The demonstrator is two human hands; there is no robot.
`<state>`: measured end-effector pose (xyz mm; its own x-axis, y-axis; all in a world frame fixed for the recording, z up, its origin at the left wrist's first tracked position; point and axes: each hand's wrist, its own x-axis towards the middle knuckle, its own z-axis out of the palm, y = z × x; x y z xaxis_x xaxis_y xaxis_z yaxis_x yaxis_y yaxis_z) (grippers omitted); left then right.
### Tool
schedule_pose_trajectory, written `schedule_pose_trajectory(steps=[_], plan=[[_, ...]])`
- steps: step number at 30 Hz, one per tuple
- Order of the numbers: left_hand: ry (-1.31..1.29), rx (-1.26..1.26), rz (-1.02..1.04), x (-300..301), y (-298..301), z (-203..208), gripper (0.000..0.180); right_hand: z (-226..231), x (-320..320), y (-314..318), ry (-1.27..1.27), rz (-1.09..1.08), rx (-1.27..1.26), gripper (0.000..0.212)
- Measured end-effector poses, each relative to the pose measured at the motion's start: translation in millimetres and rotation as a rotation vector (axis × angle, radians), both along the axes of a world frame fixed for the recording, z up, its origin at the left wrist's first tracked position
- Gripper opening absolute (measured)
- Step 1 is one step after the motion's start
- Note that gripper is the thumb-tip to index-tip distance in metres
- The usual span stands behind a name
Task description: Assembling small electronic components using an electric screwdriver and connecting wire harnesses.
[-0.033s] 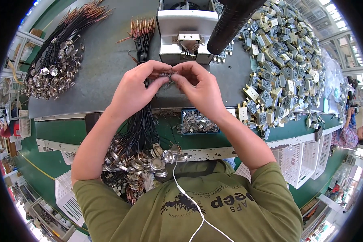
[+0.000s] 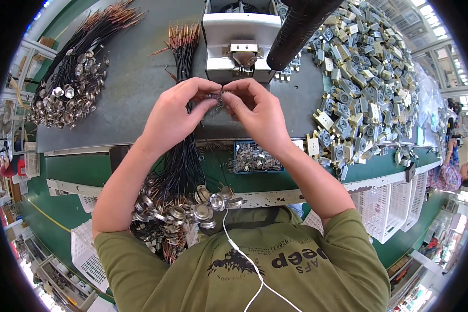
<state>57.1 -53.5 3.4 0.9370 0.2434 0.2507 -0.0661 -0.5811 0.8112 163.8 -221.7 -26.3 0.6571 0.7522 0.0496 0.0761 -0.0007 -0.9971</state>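
My left hand (image 2: 174, 106) and my right hand (image 2: 260, 112) meet at the fingertips above the grey bench top. Between them is a small tangle of thin metal springs (image 2: 217, 108), partly hidden by my fingers. Thumb and fingers of each hand are pinched on it. Beneath my left wrist runs a bundle of black wires (image 2: 183, 60) with copper-coloured ends at the far side. Its near end hangs over the bench edge, carrying round silver metal caps (image 2: 202, 210). A blue tray (image 2: 282, 169) of small metal parts sits below my right hand.
Just beyond my hands stands a bench press (image 2: 242, 26) with a thick black lever (image 2: 301, 36) slanting over it. Grey and cream switch-like blocks (image 2: 359, 88) heap up on the right. Another wire bundle (image 2: 75, 60) with silver caps lies at left. White crates (image 2: 387, 205) stand below the bench.
My right thumb and fingertips have shifted very slightly at the springs. Both arms and everything on the bench stay in place.
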Motion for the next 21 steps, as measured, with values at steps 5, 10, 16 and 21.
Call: schedule_pose_trajectory(steps=[5, 10, 16, 21], plan=[[-0.137, 0.295, -0.015, -2, 4, 3, 0.019, 15, 6, -2, 0.231, 0.011, -0.228, 0.022], [-0.13, 0.298, -0.042, 2, 6, -1, 0.018, 57, -14, -29, -0.477, -0.014, 0.126, 0.017], [-0.09, 0.293, -0.057, 1, 4, 2, 0.013, 107, -40, -18, -0.221, 0.312, 0.769, 0.021], [-0.075, 0.32, -0.069, 6, 2, 1, 0.013, 98, -19, -37, -0.364, 0.291, 0.738, 0.02]])
